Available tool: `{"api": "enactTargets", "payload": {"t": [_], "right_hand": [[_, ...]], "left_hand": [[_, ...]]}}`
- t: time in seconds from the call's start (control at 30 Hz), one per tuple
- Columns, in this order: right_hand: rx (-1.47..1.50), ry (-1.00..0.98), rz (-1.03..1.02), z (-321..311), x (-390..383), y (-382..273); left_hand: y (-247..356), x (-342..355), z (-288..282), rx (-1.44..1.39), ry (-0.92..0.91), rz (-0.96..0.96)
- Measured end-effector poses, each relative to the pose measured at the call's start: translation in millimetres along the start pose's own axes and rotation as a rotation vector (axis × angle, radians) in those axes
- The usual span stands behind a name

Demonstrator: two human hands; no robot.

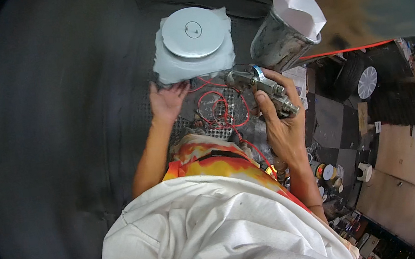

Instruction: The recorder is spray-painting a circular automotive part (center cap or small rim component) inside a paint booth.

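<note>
My right hand (285,124) is closed round a metal spray gun (256,82), its nozzle end toward the left. Just beyond the gun, a scuffed grey metal cup (277,41) leans to the right, with a folded white paper liner (302,9) standing out of its mouth. Whether cup and gun are joined I cannot tell. A glossy white round disc (195,42) lies on a support wrapped in white sheeting (197,69). My left hand (166,102) is open, fingers spread, close to the near edge of that wrapped support; contact cannot be made out.
A red hose (248,106) loops over the floor below the disc and runs down past my right arm. Paint cans (323,172), a white stool (365,171) and a wheel (361,80) stand to the right. A dark wall (47,145) fills the left.
</note>
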State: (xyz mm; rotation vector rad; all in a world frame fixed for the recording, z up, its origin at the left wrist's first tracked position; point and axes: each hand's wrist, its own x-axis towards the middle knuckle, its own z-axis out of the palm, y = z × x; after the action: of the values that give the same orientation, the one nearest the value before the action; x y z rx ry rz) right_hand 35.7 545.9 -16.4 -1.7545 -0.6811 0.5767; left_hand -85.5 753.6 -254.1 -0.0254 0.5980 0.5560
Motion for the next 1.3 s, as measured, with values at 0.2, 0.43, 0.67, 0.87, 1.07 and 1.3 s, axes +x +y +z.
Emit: {"api": "enactTargets", "payload": {"t": [0.2, 0.43, 0.67, 0.87, 1.07, 1.3], "right_hand": [[-0.152, 0.155, -0.130, -23.9, 11.5, 28.0], [-0.068, 0.277, -0.104, -32.9, 13.9, 20.0], [0.048, -0.061, -0.004, -17.6, -6.8, 2.0], [-0.145, 0.048, 0.016, -36.7, -4.7, 17.8], [-0.169, 0.331, -0.158, -53.6, 0.1, 6.9], [-0.063, 0.177, 0.032, -47.2, -3.8, 16.8]], "left_hand": [[80.0, 45.9, 15.8, 0.369, -0.123, 0.167], [79.0, 49.2, -17.8, 0.323, -0.139, 0.143], [22.4, 13.5, -62.5, 0.255, 0.018, -0.040], [-2.2, -1.7, -42.7, 0.258, -0.034, -0.090], [-22.4, -7.8, -12.7, 0.152, -0.046, -0.142], [-47.7, -11.1, 8.4, -0.008, -0.066, -0.147]]}}
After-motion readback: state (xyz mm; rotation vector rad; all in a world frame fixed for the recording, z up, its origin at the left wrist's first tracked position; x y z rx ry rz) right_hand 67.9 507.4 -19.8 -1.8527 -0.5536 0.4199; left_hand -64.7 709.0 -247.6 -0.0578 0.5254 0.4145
